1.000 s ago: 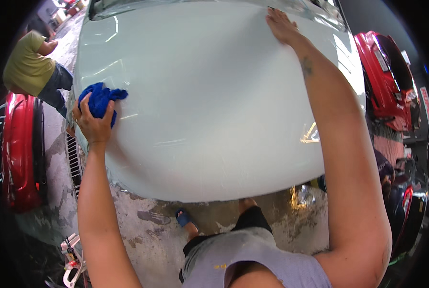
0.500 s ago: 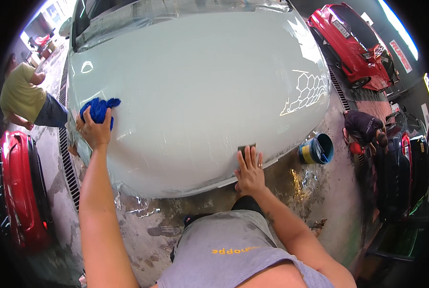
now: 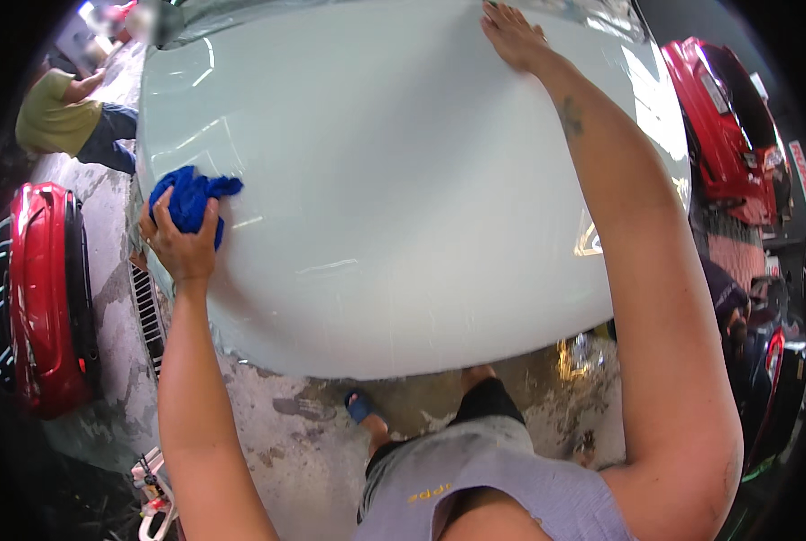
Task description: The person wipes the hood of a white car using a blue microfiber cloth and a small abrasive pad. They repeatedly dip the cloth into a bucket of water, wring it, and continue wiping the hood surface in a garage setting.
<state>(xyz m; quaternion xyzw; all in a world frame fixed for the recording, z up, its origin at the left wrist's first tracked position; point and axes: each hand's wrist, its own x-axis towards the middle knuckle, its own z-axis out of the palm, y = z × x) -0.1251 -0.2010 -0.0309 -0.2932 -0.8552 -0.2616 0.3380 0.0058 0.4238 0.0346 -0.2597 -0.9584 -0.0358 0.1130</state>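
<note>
We see the left hand closed around a bunched blue cloth, pressing it on the left flank of the pale car bonnet, left of frame centre; the bunching gives a thick pad under the palm, which we judge suits wiping a curved, glossy panel. The right hand lies open and flat, holding nothing, on the far upper part of the bonnet near the windscreen edge, arm stretched long; we read this as a brace for leaning over the panel. The bonnet's near edge curves over wet, stained concrete floor, where a foot in a blue sandal stands. A red car sits at the left edge, another red car at upper right. A person in a yellow-green shirt bends at upper left, well apart from the cloth. Nothing lies on the bonnet between the two hands.
</note>
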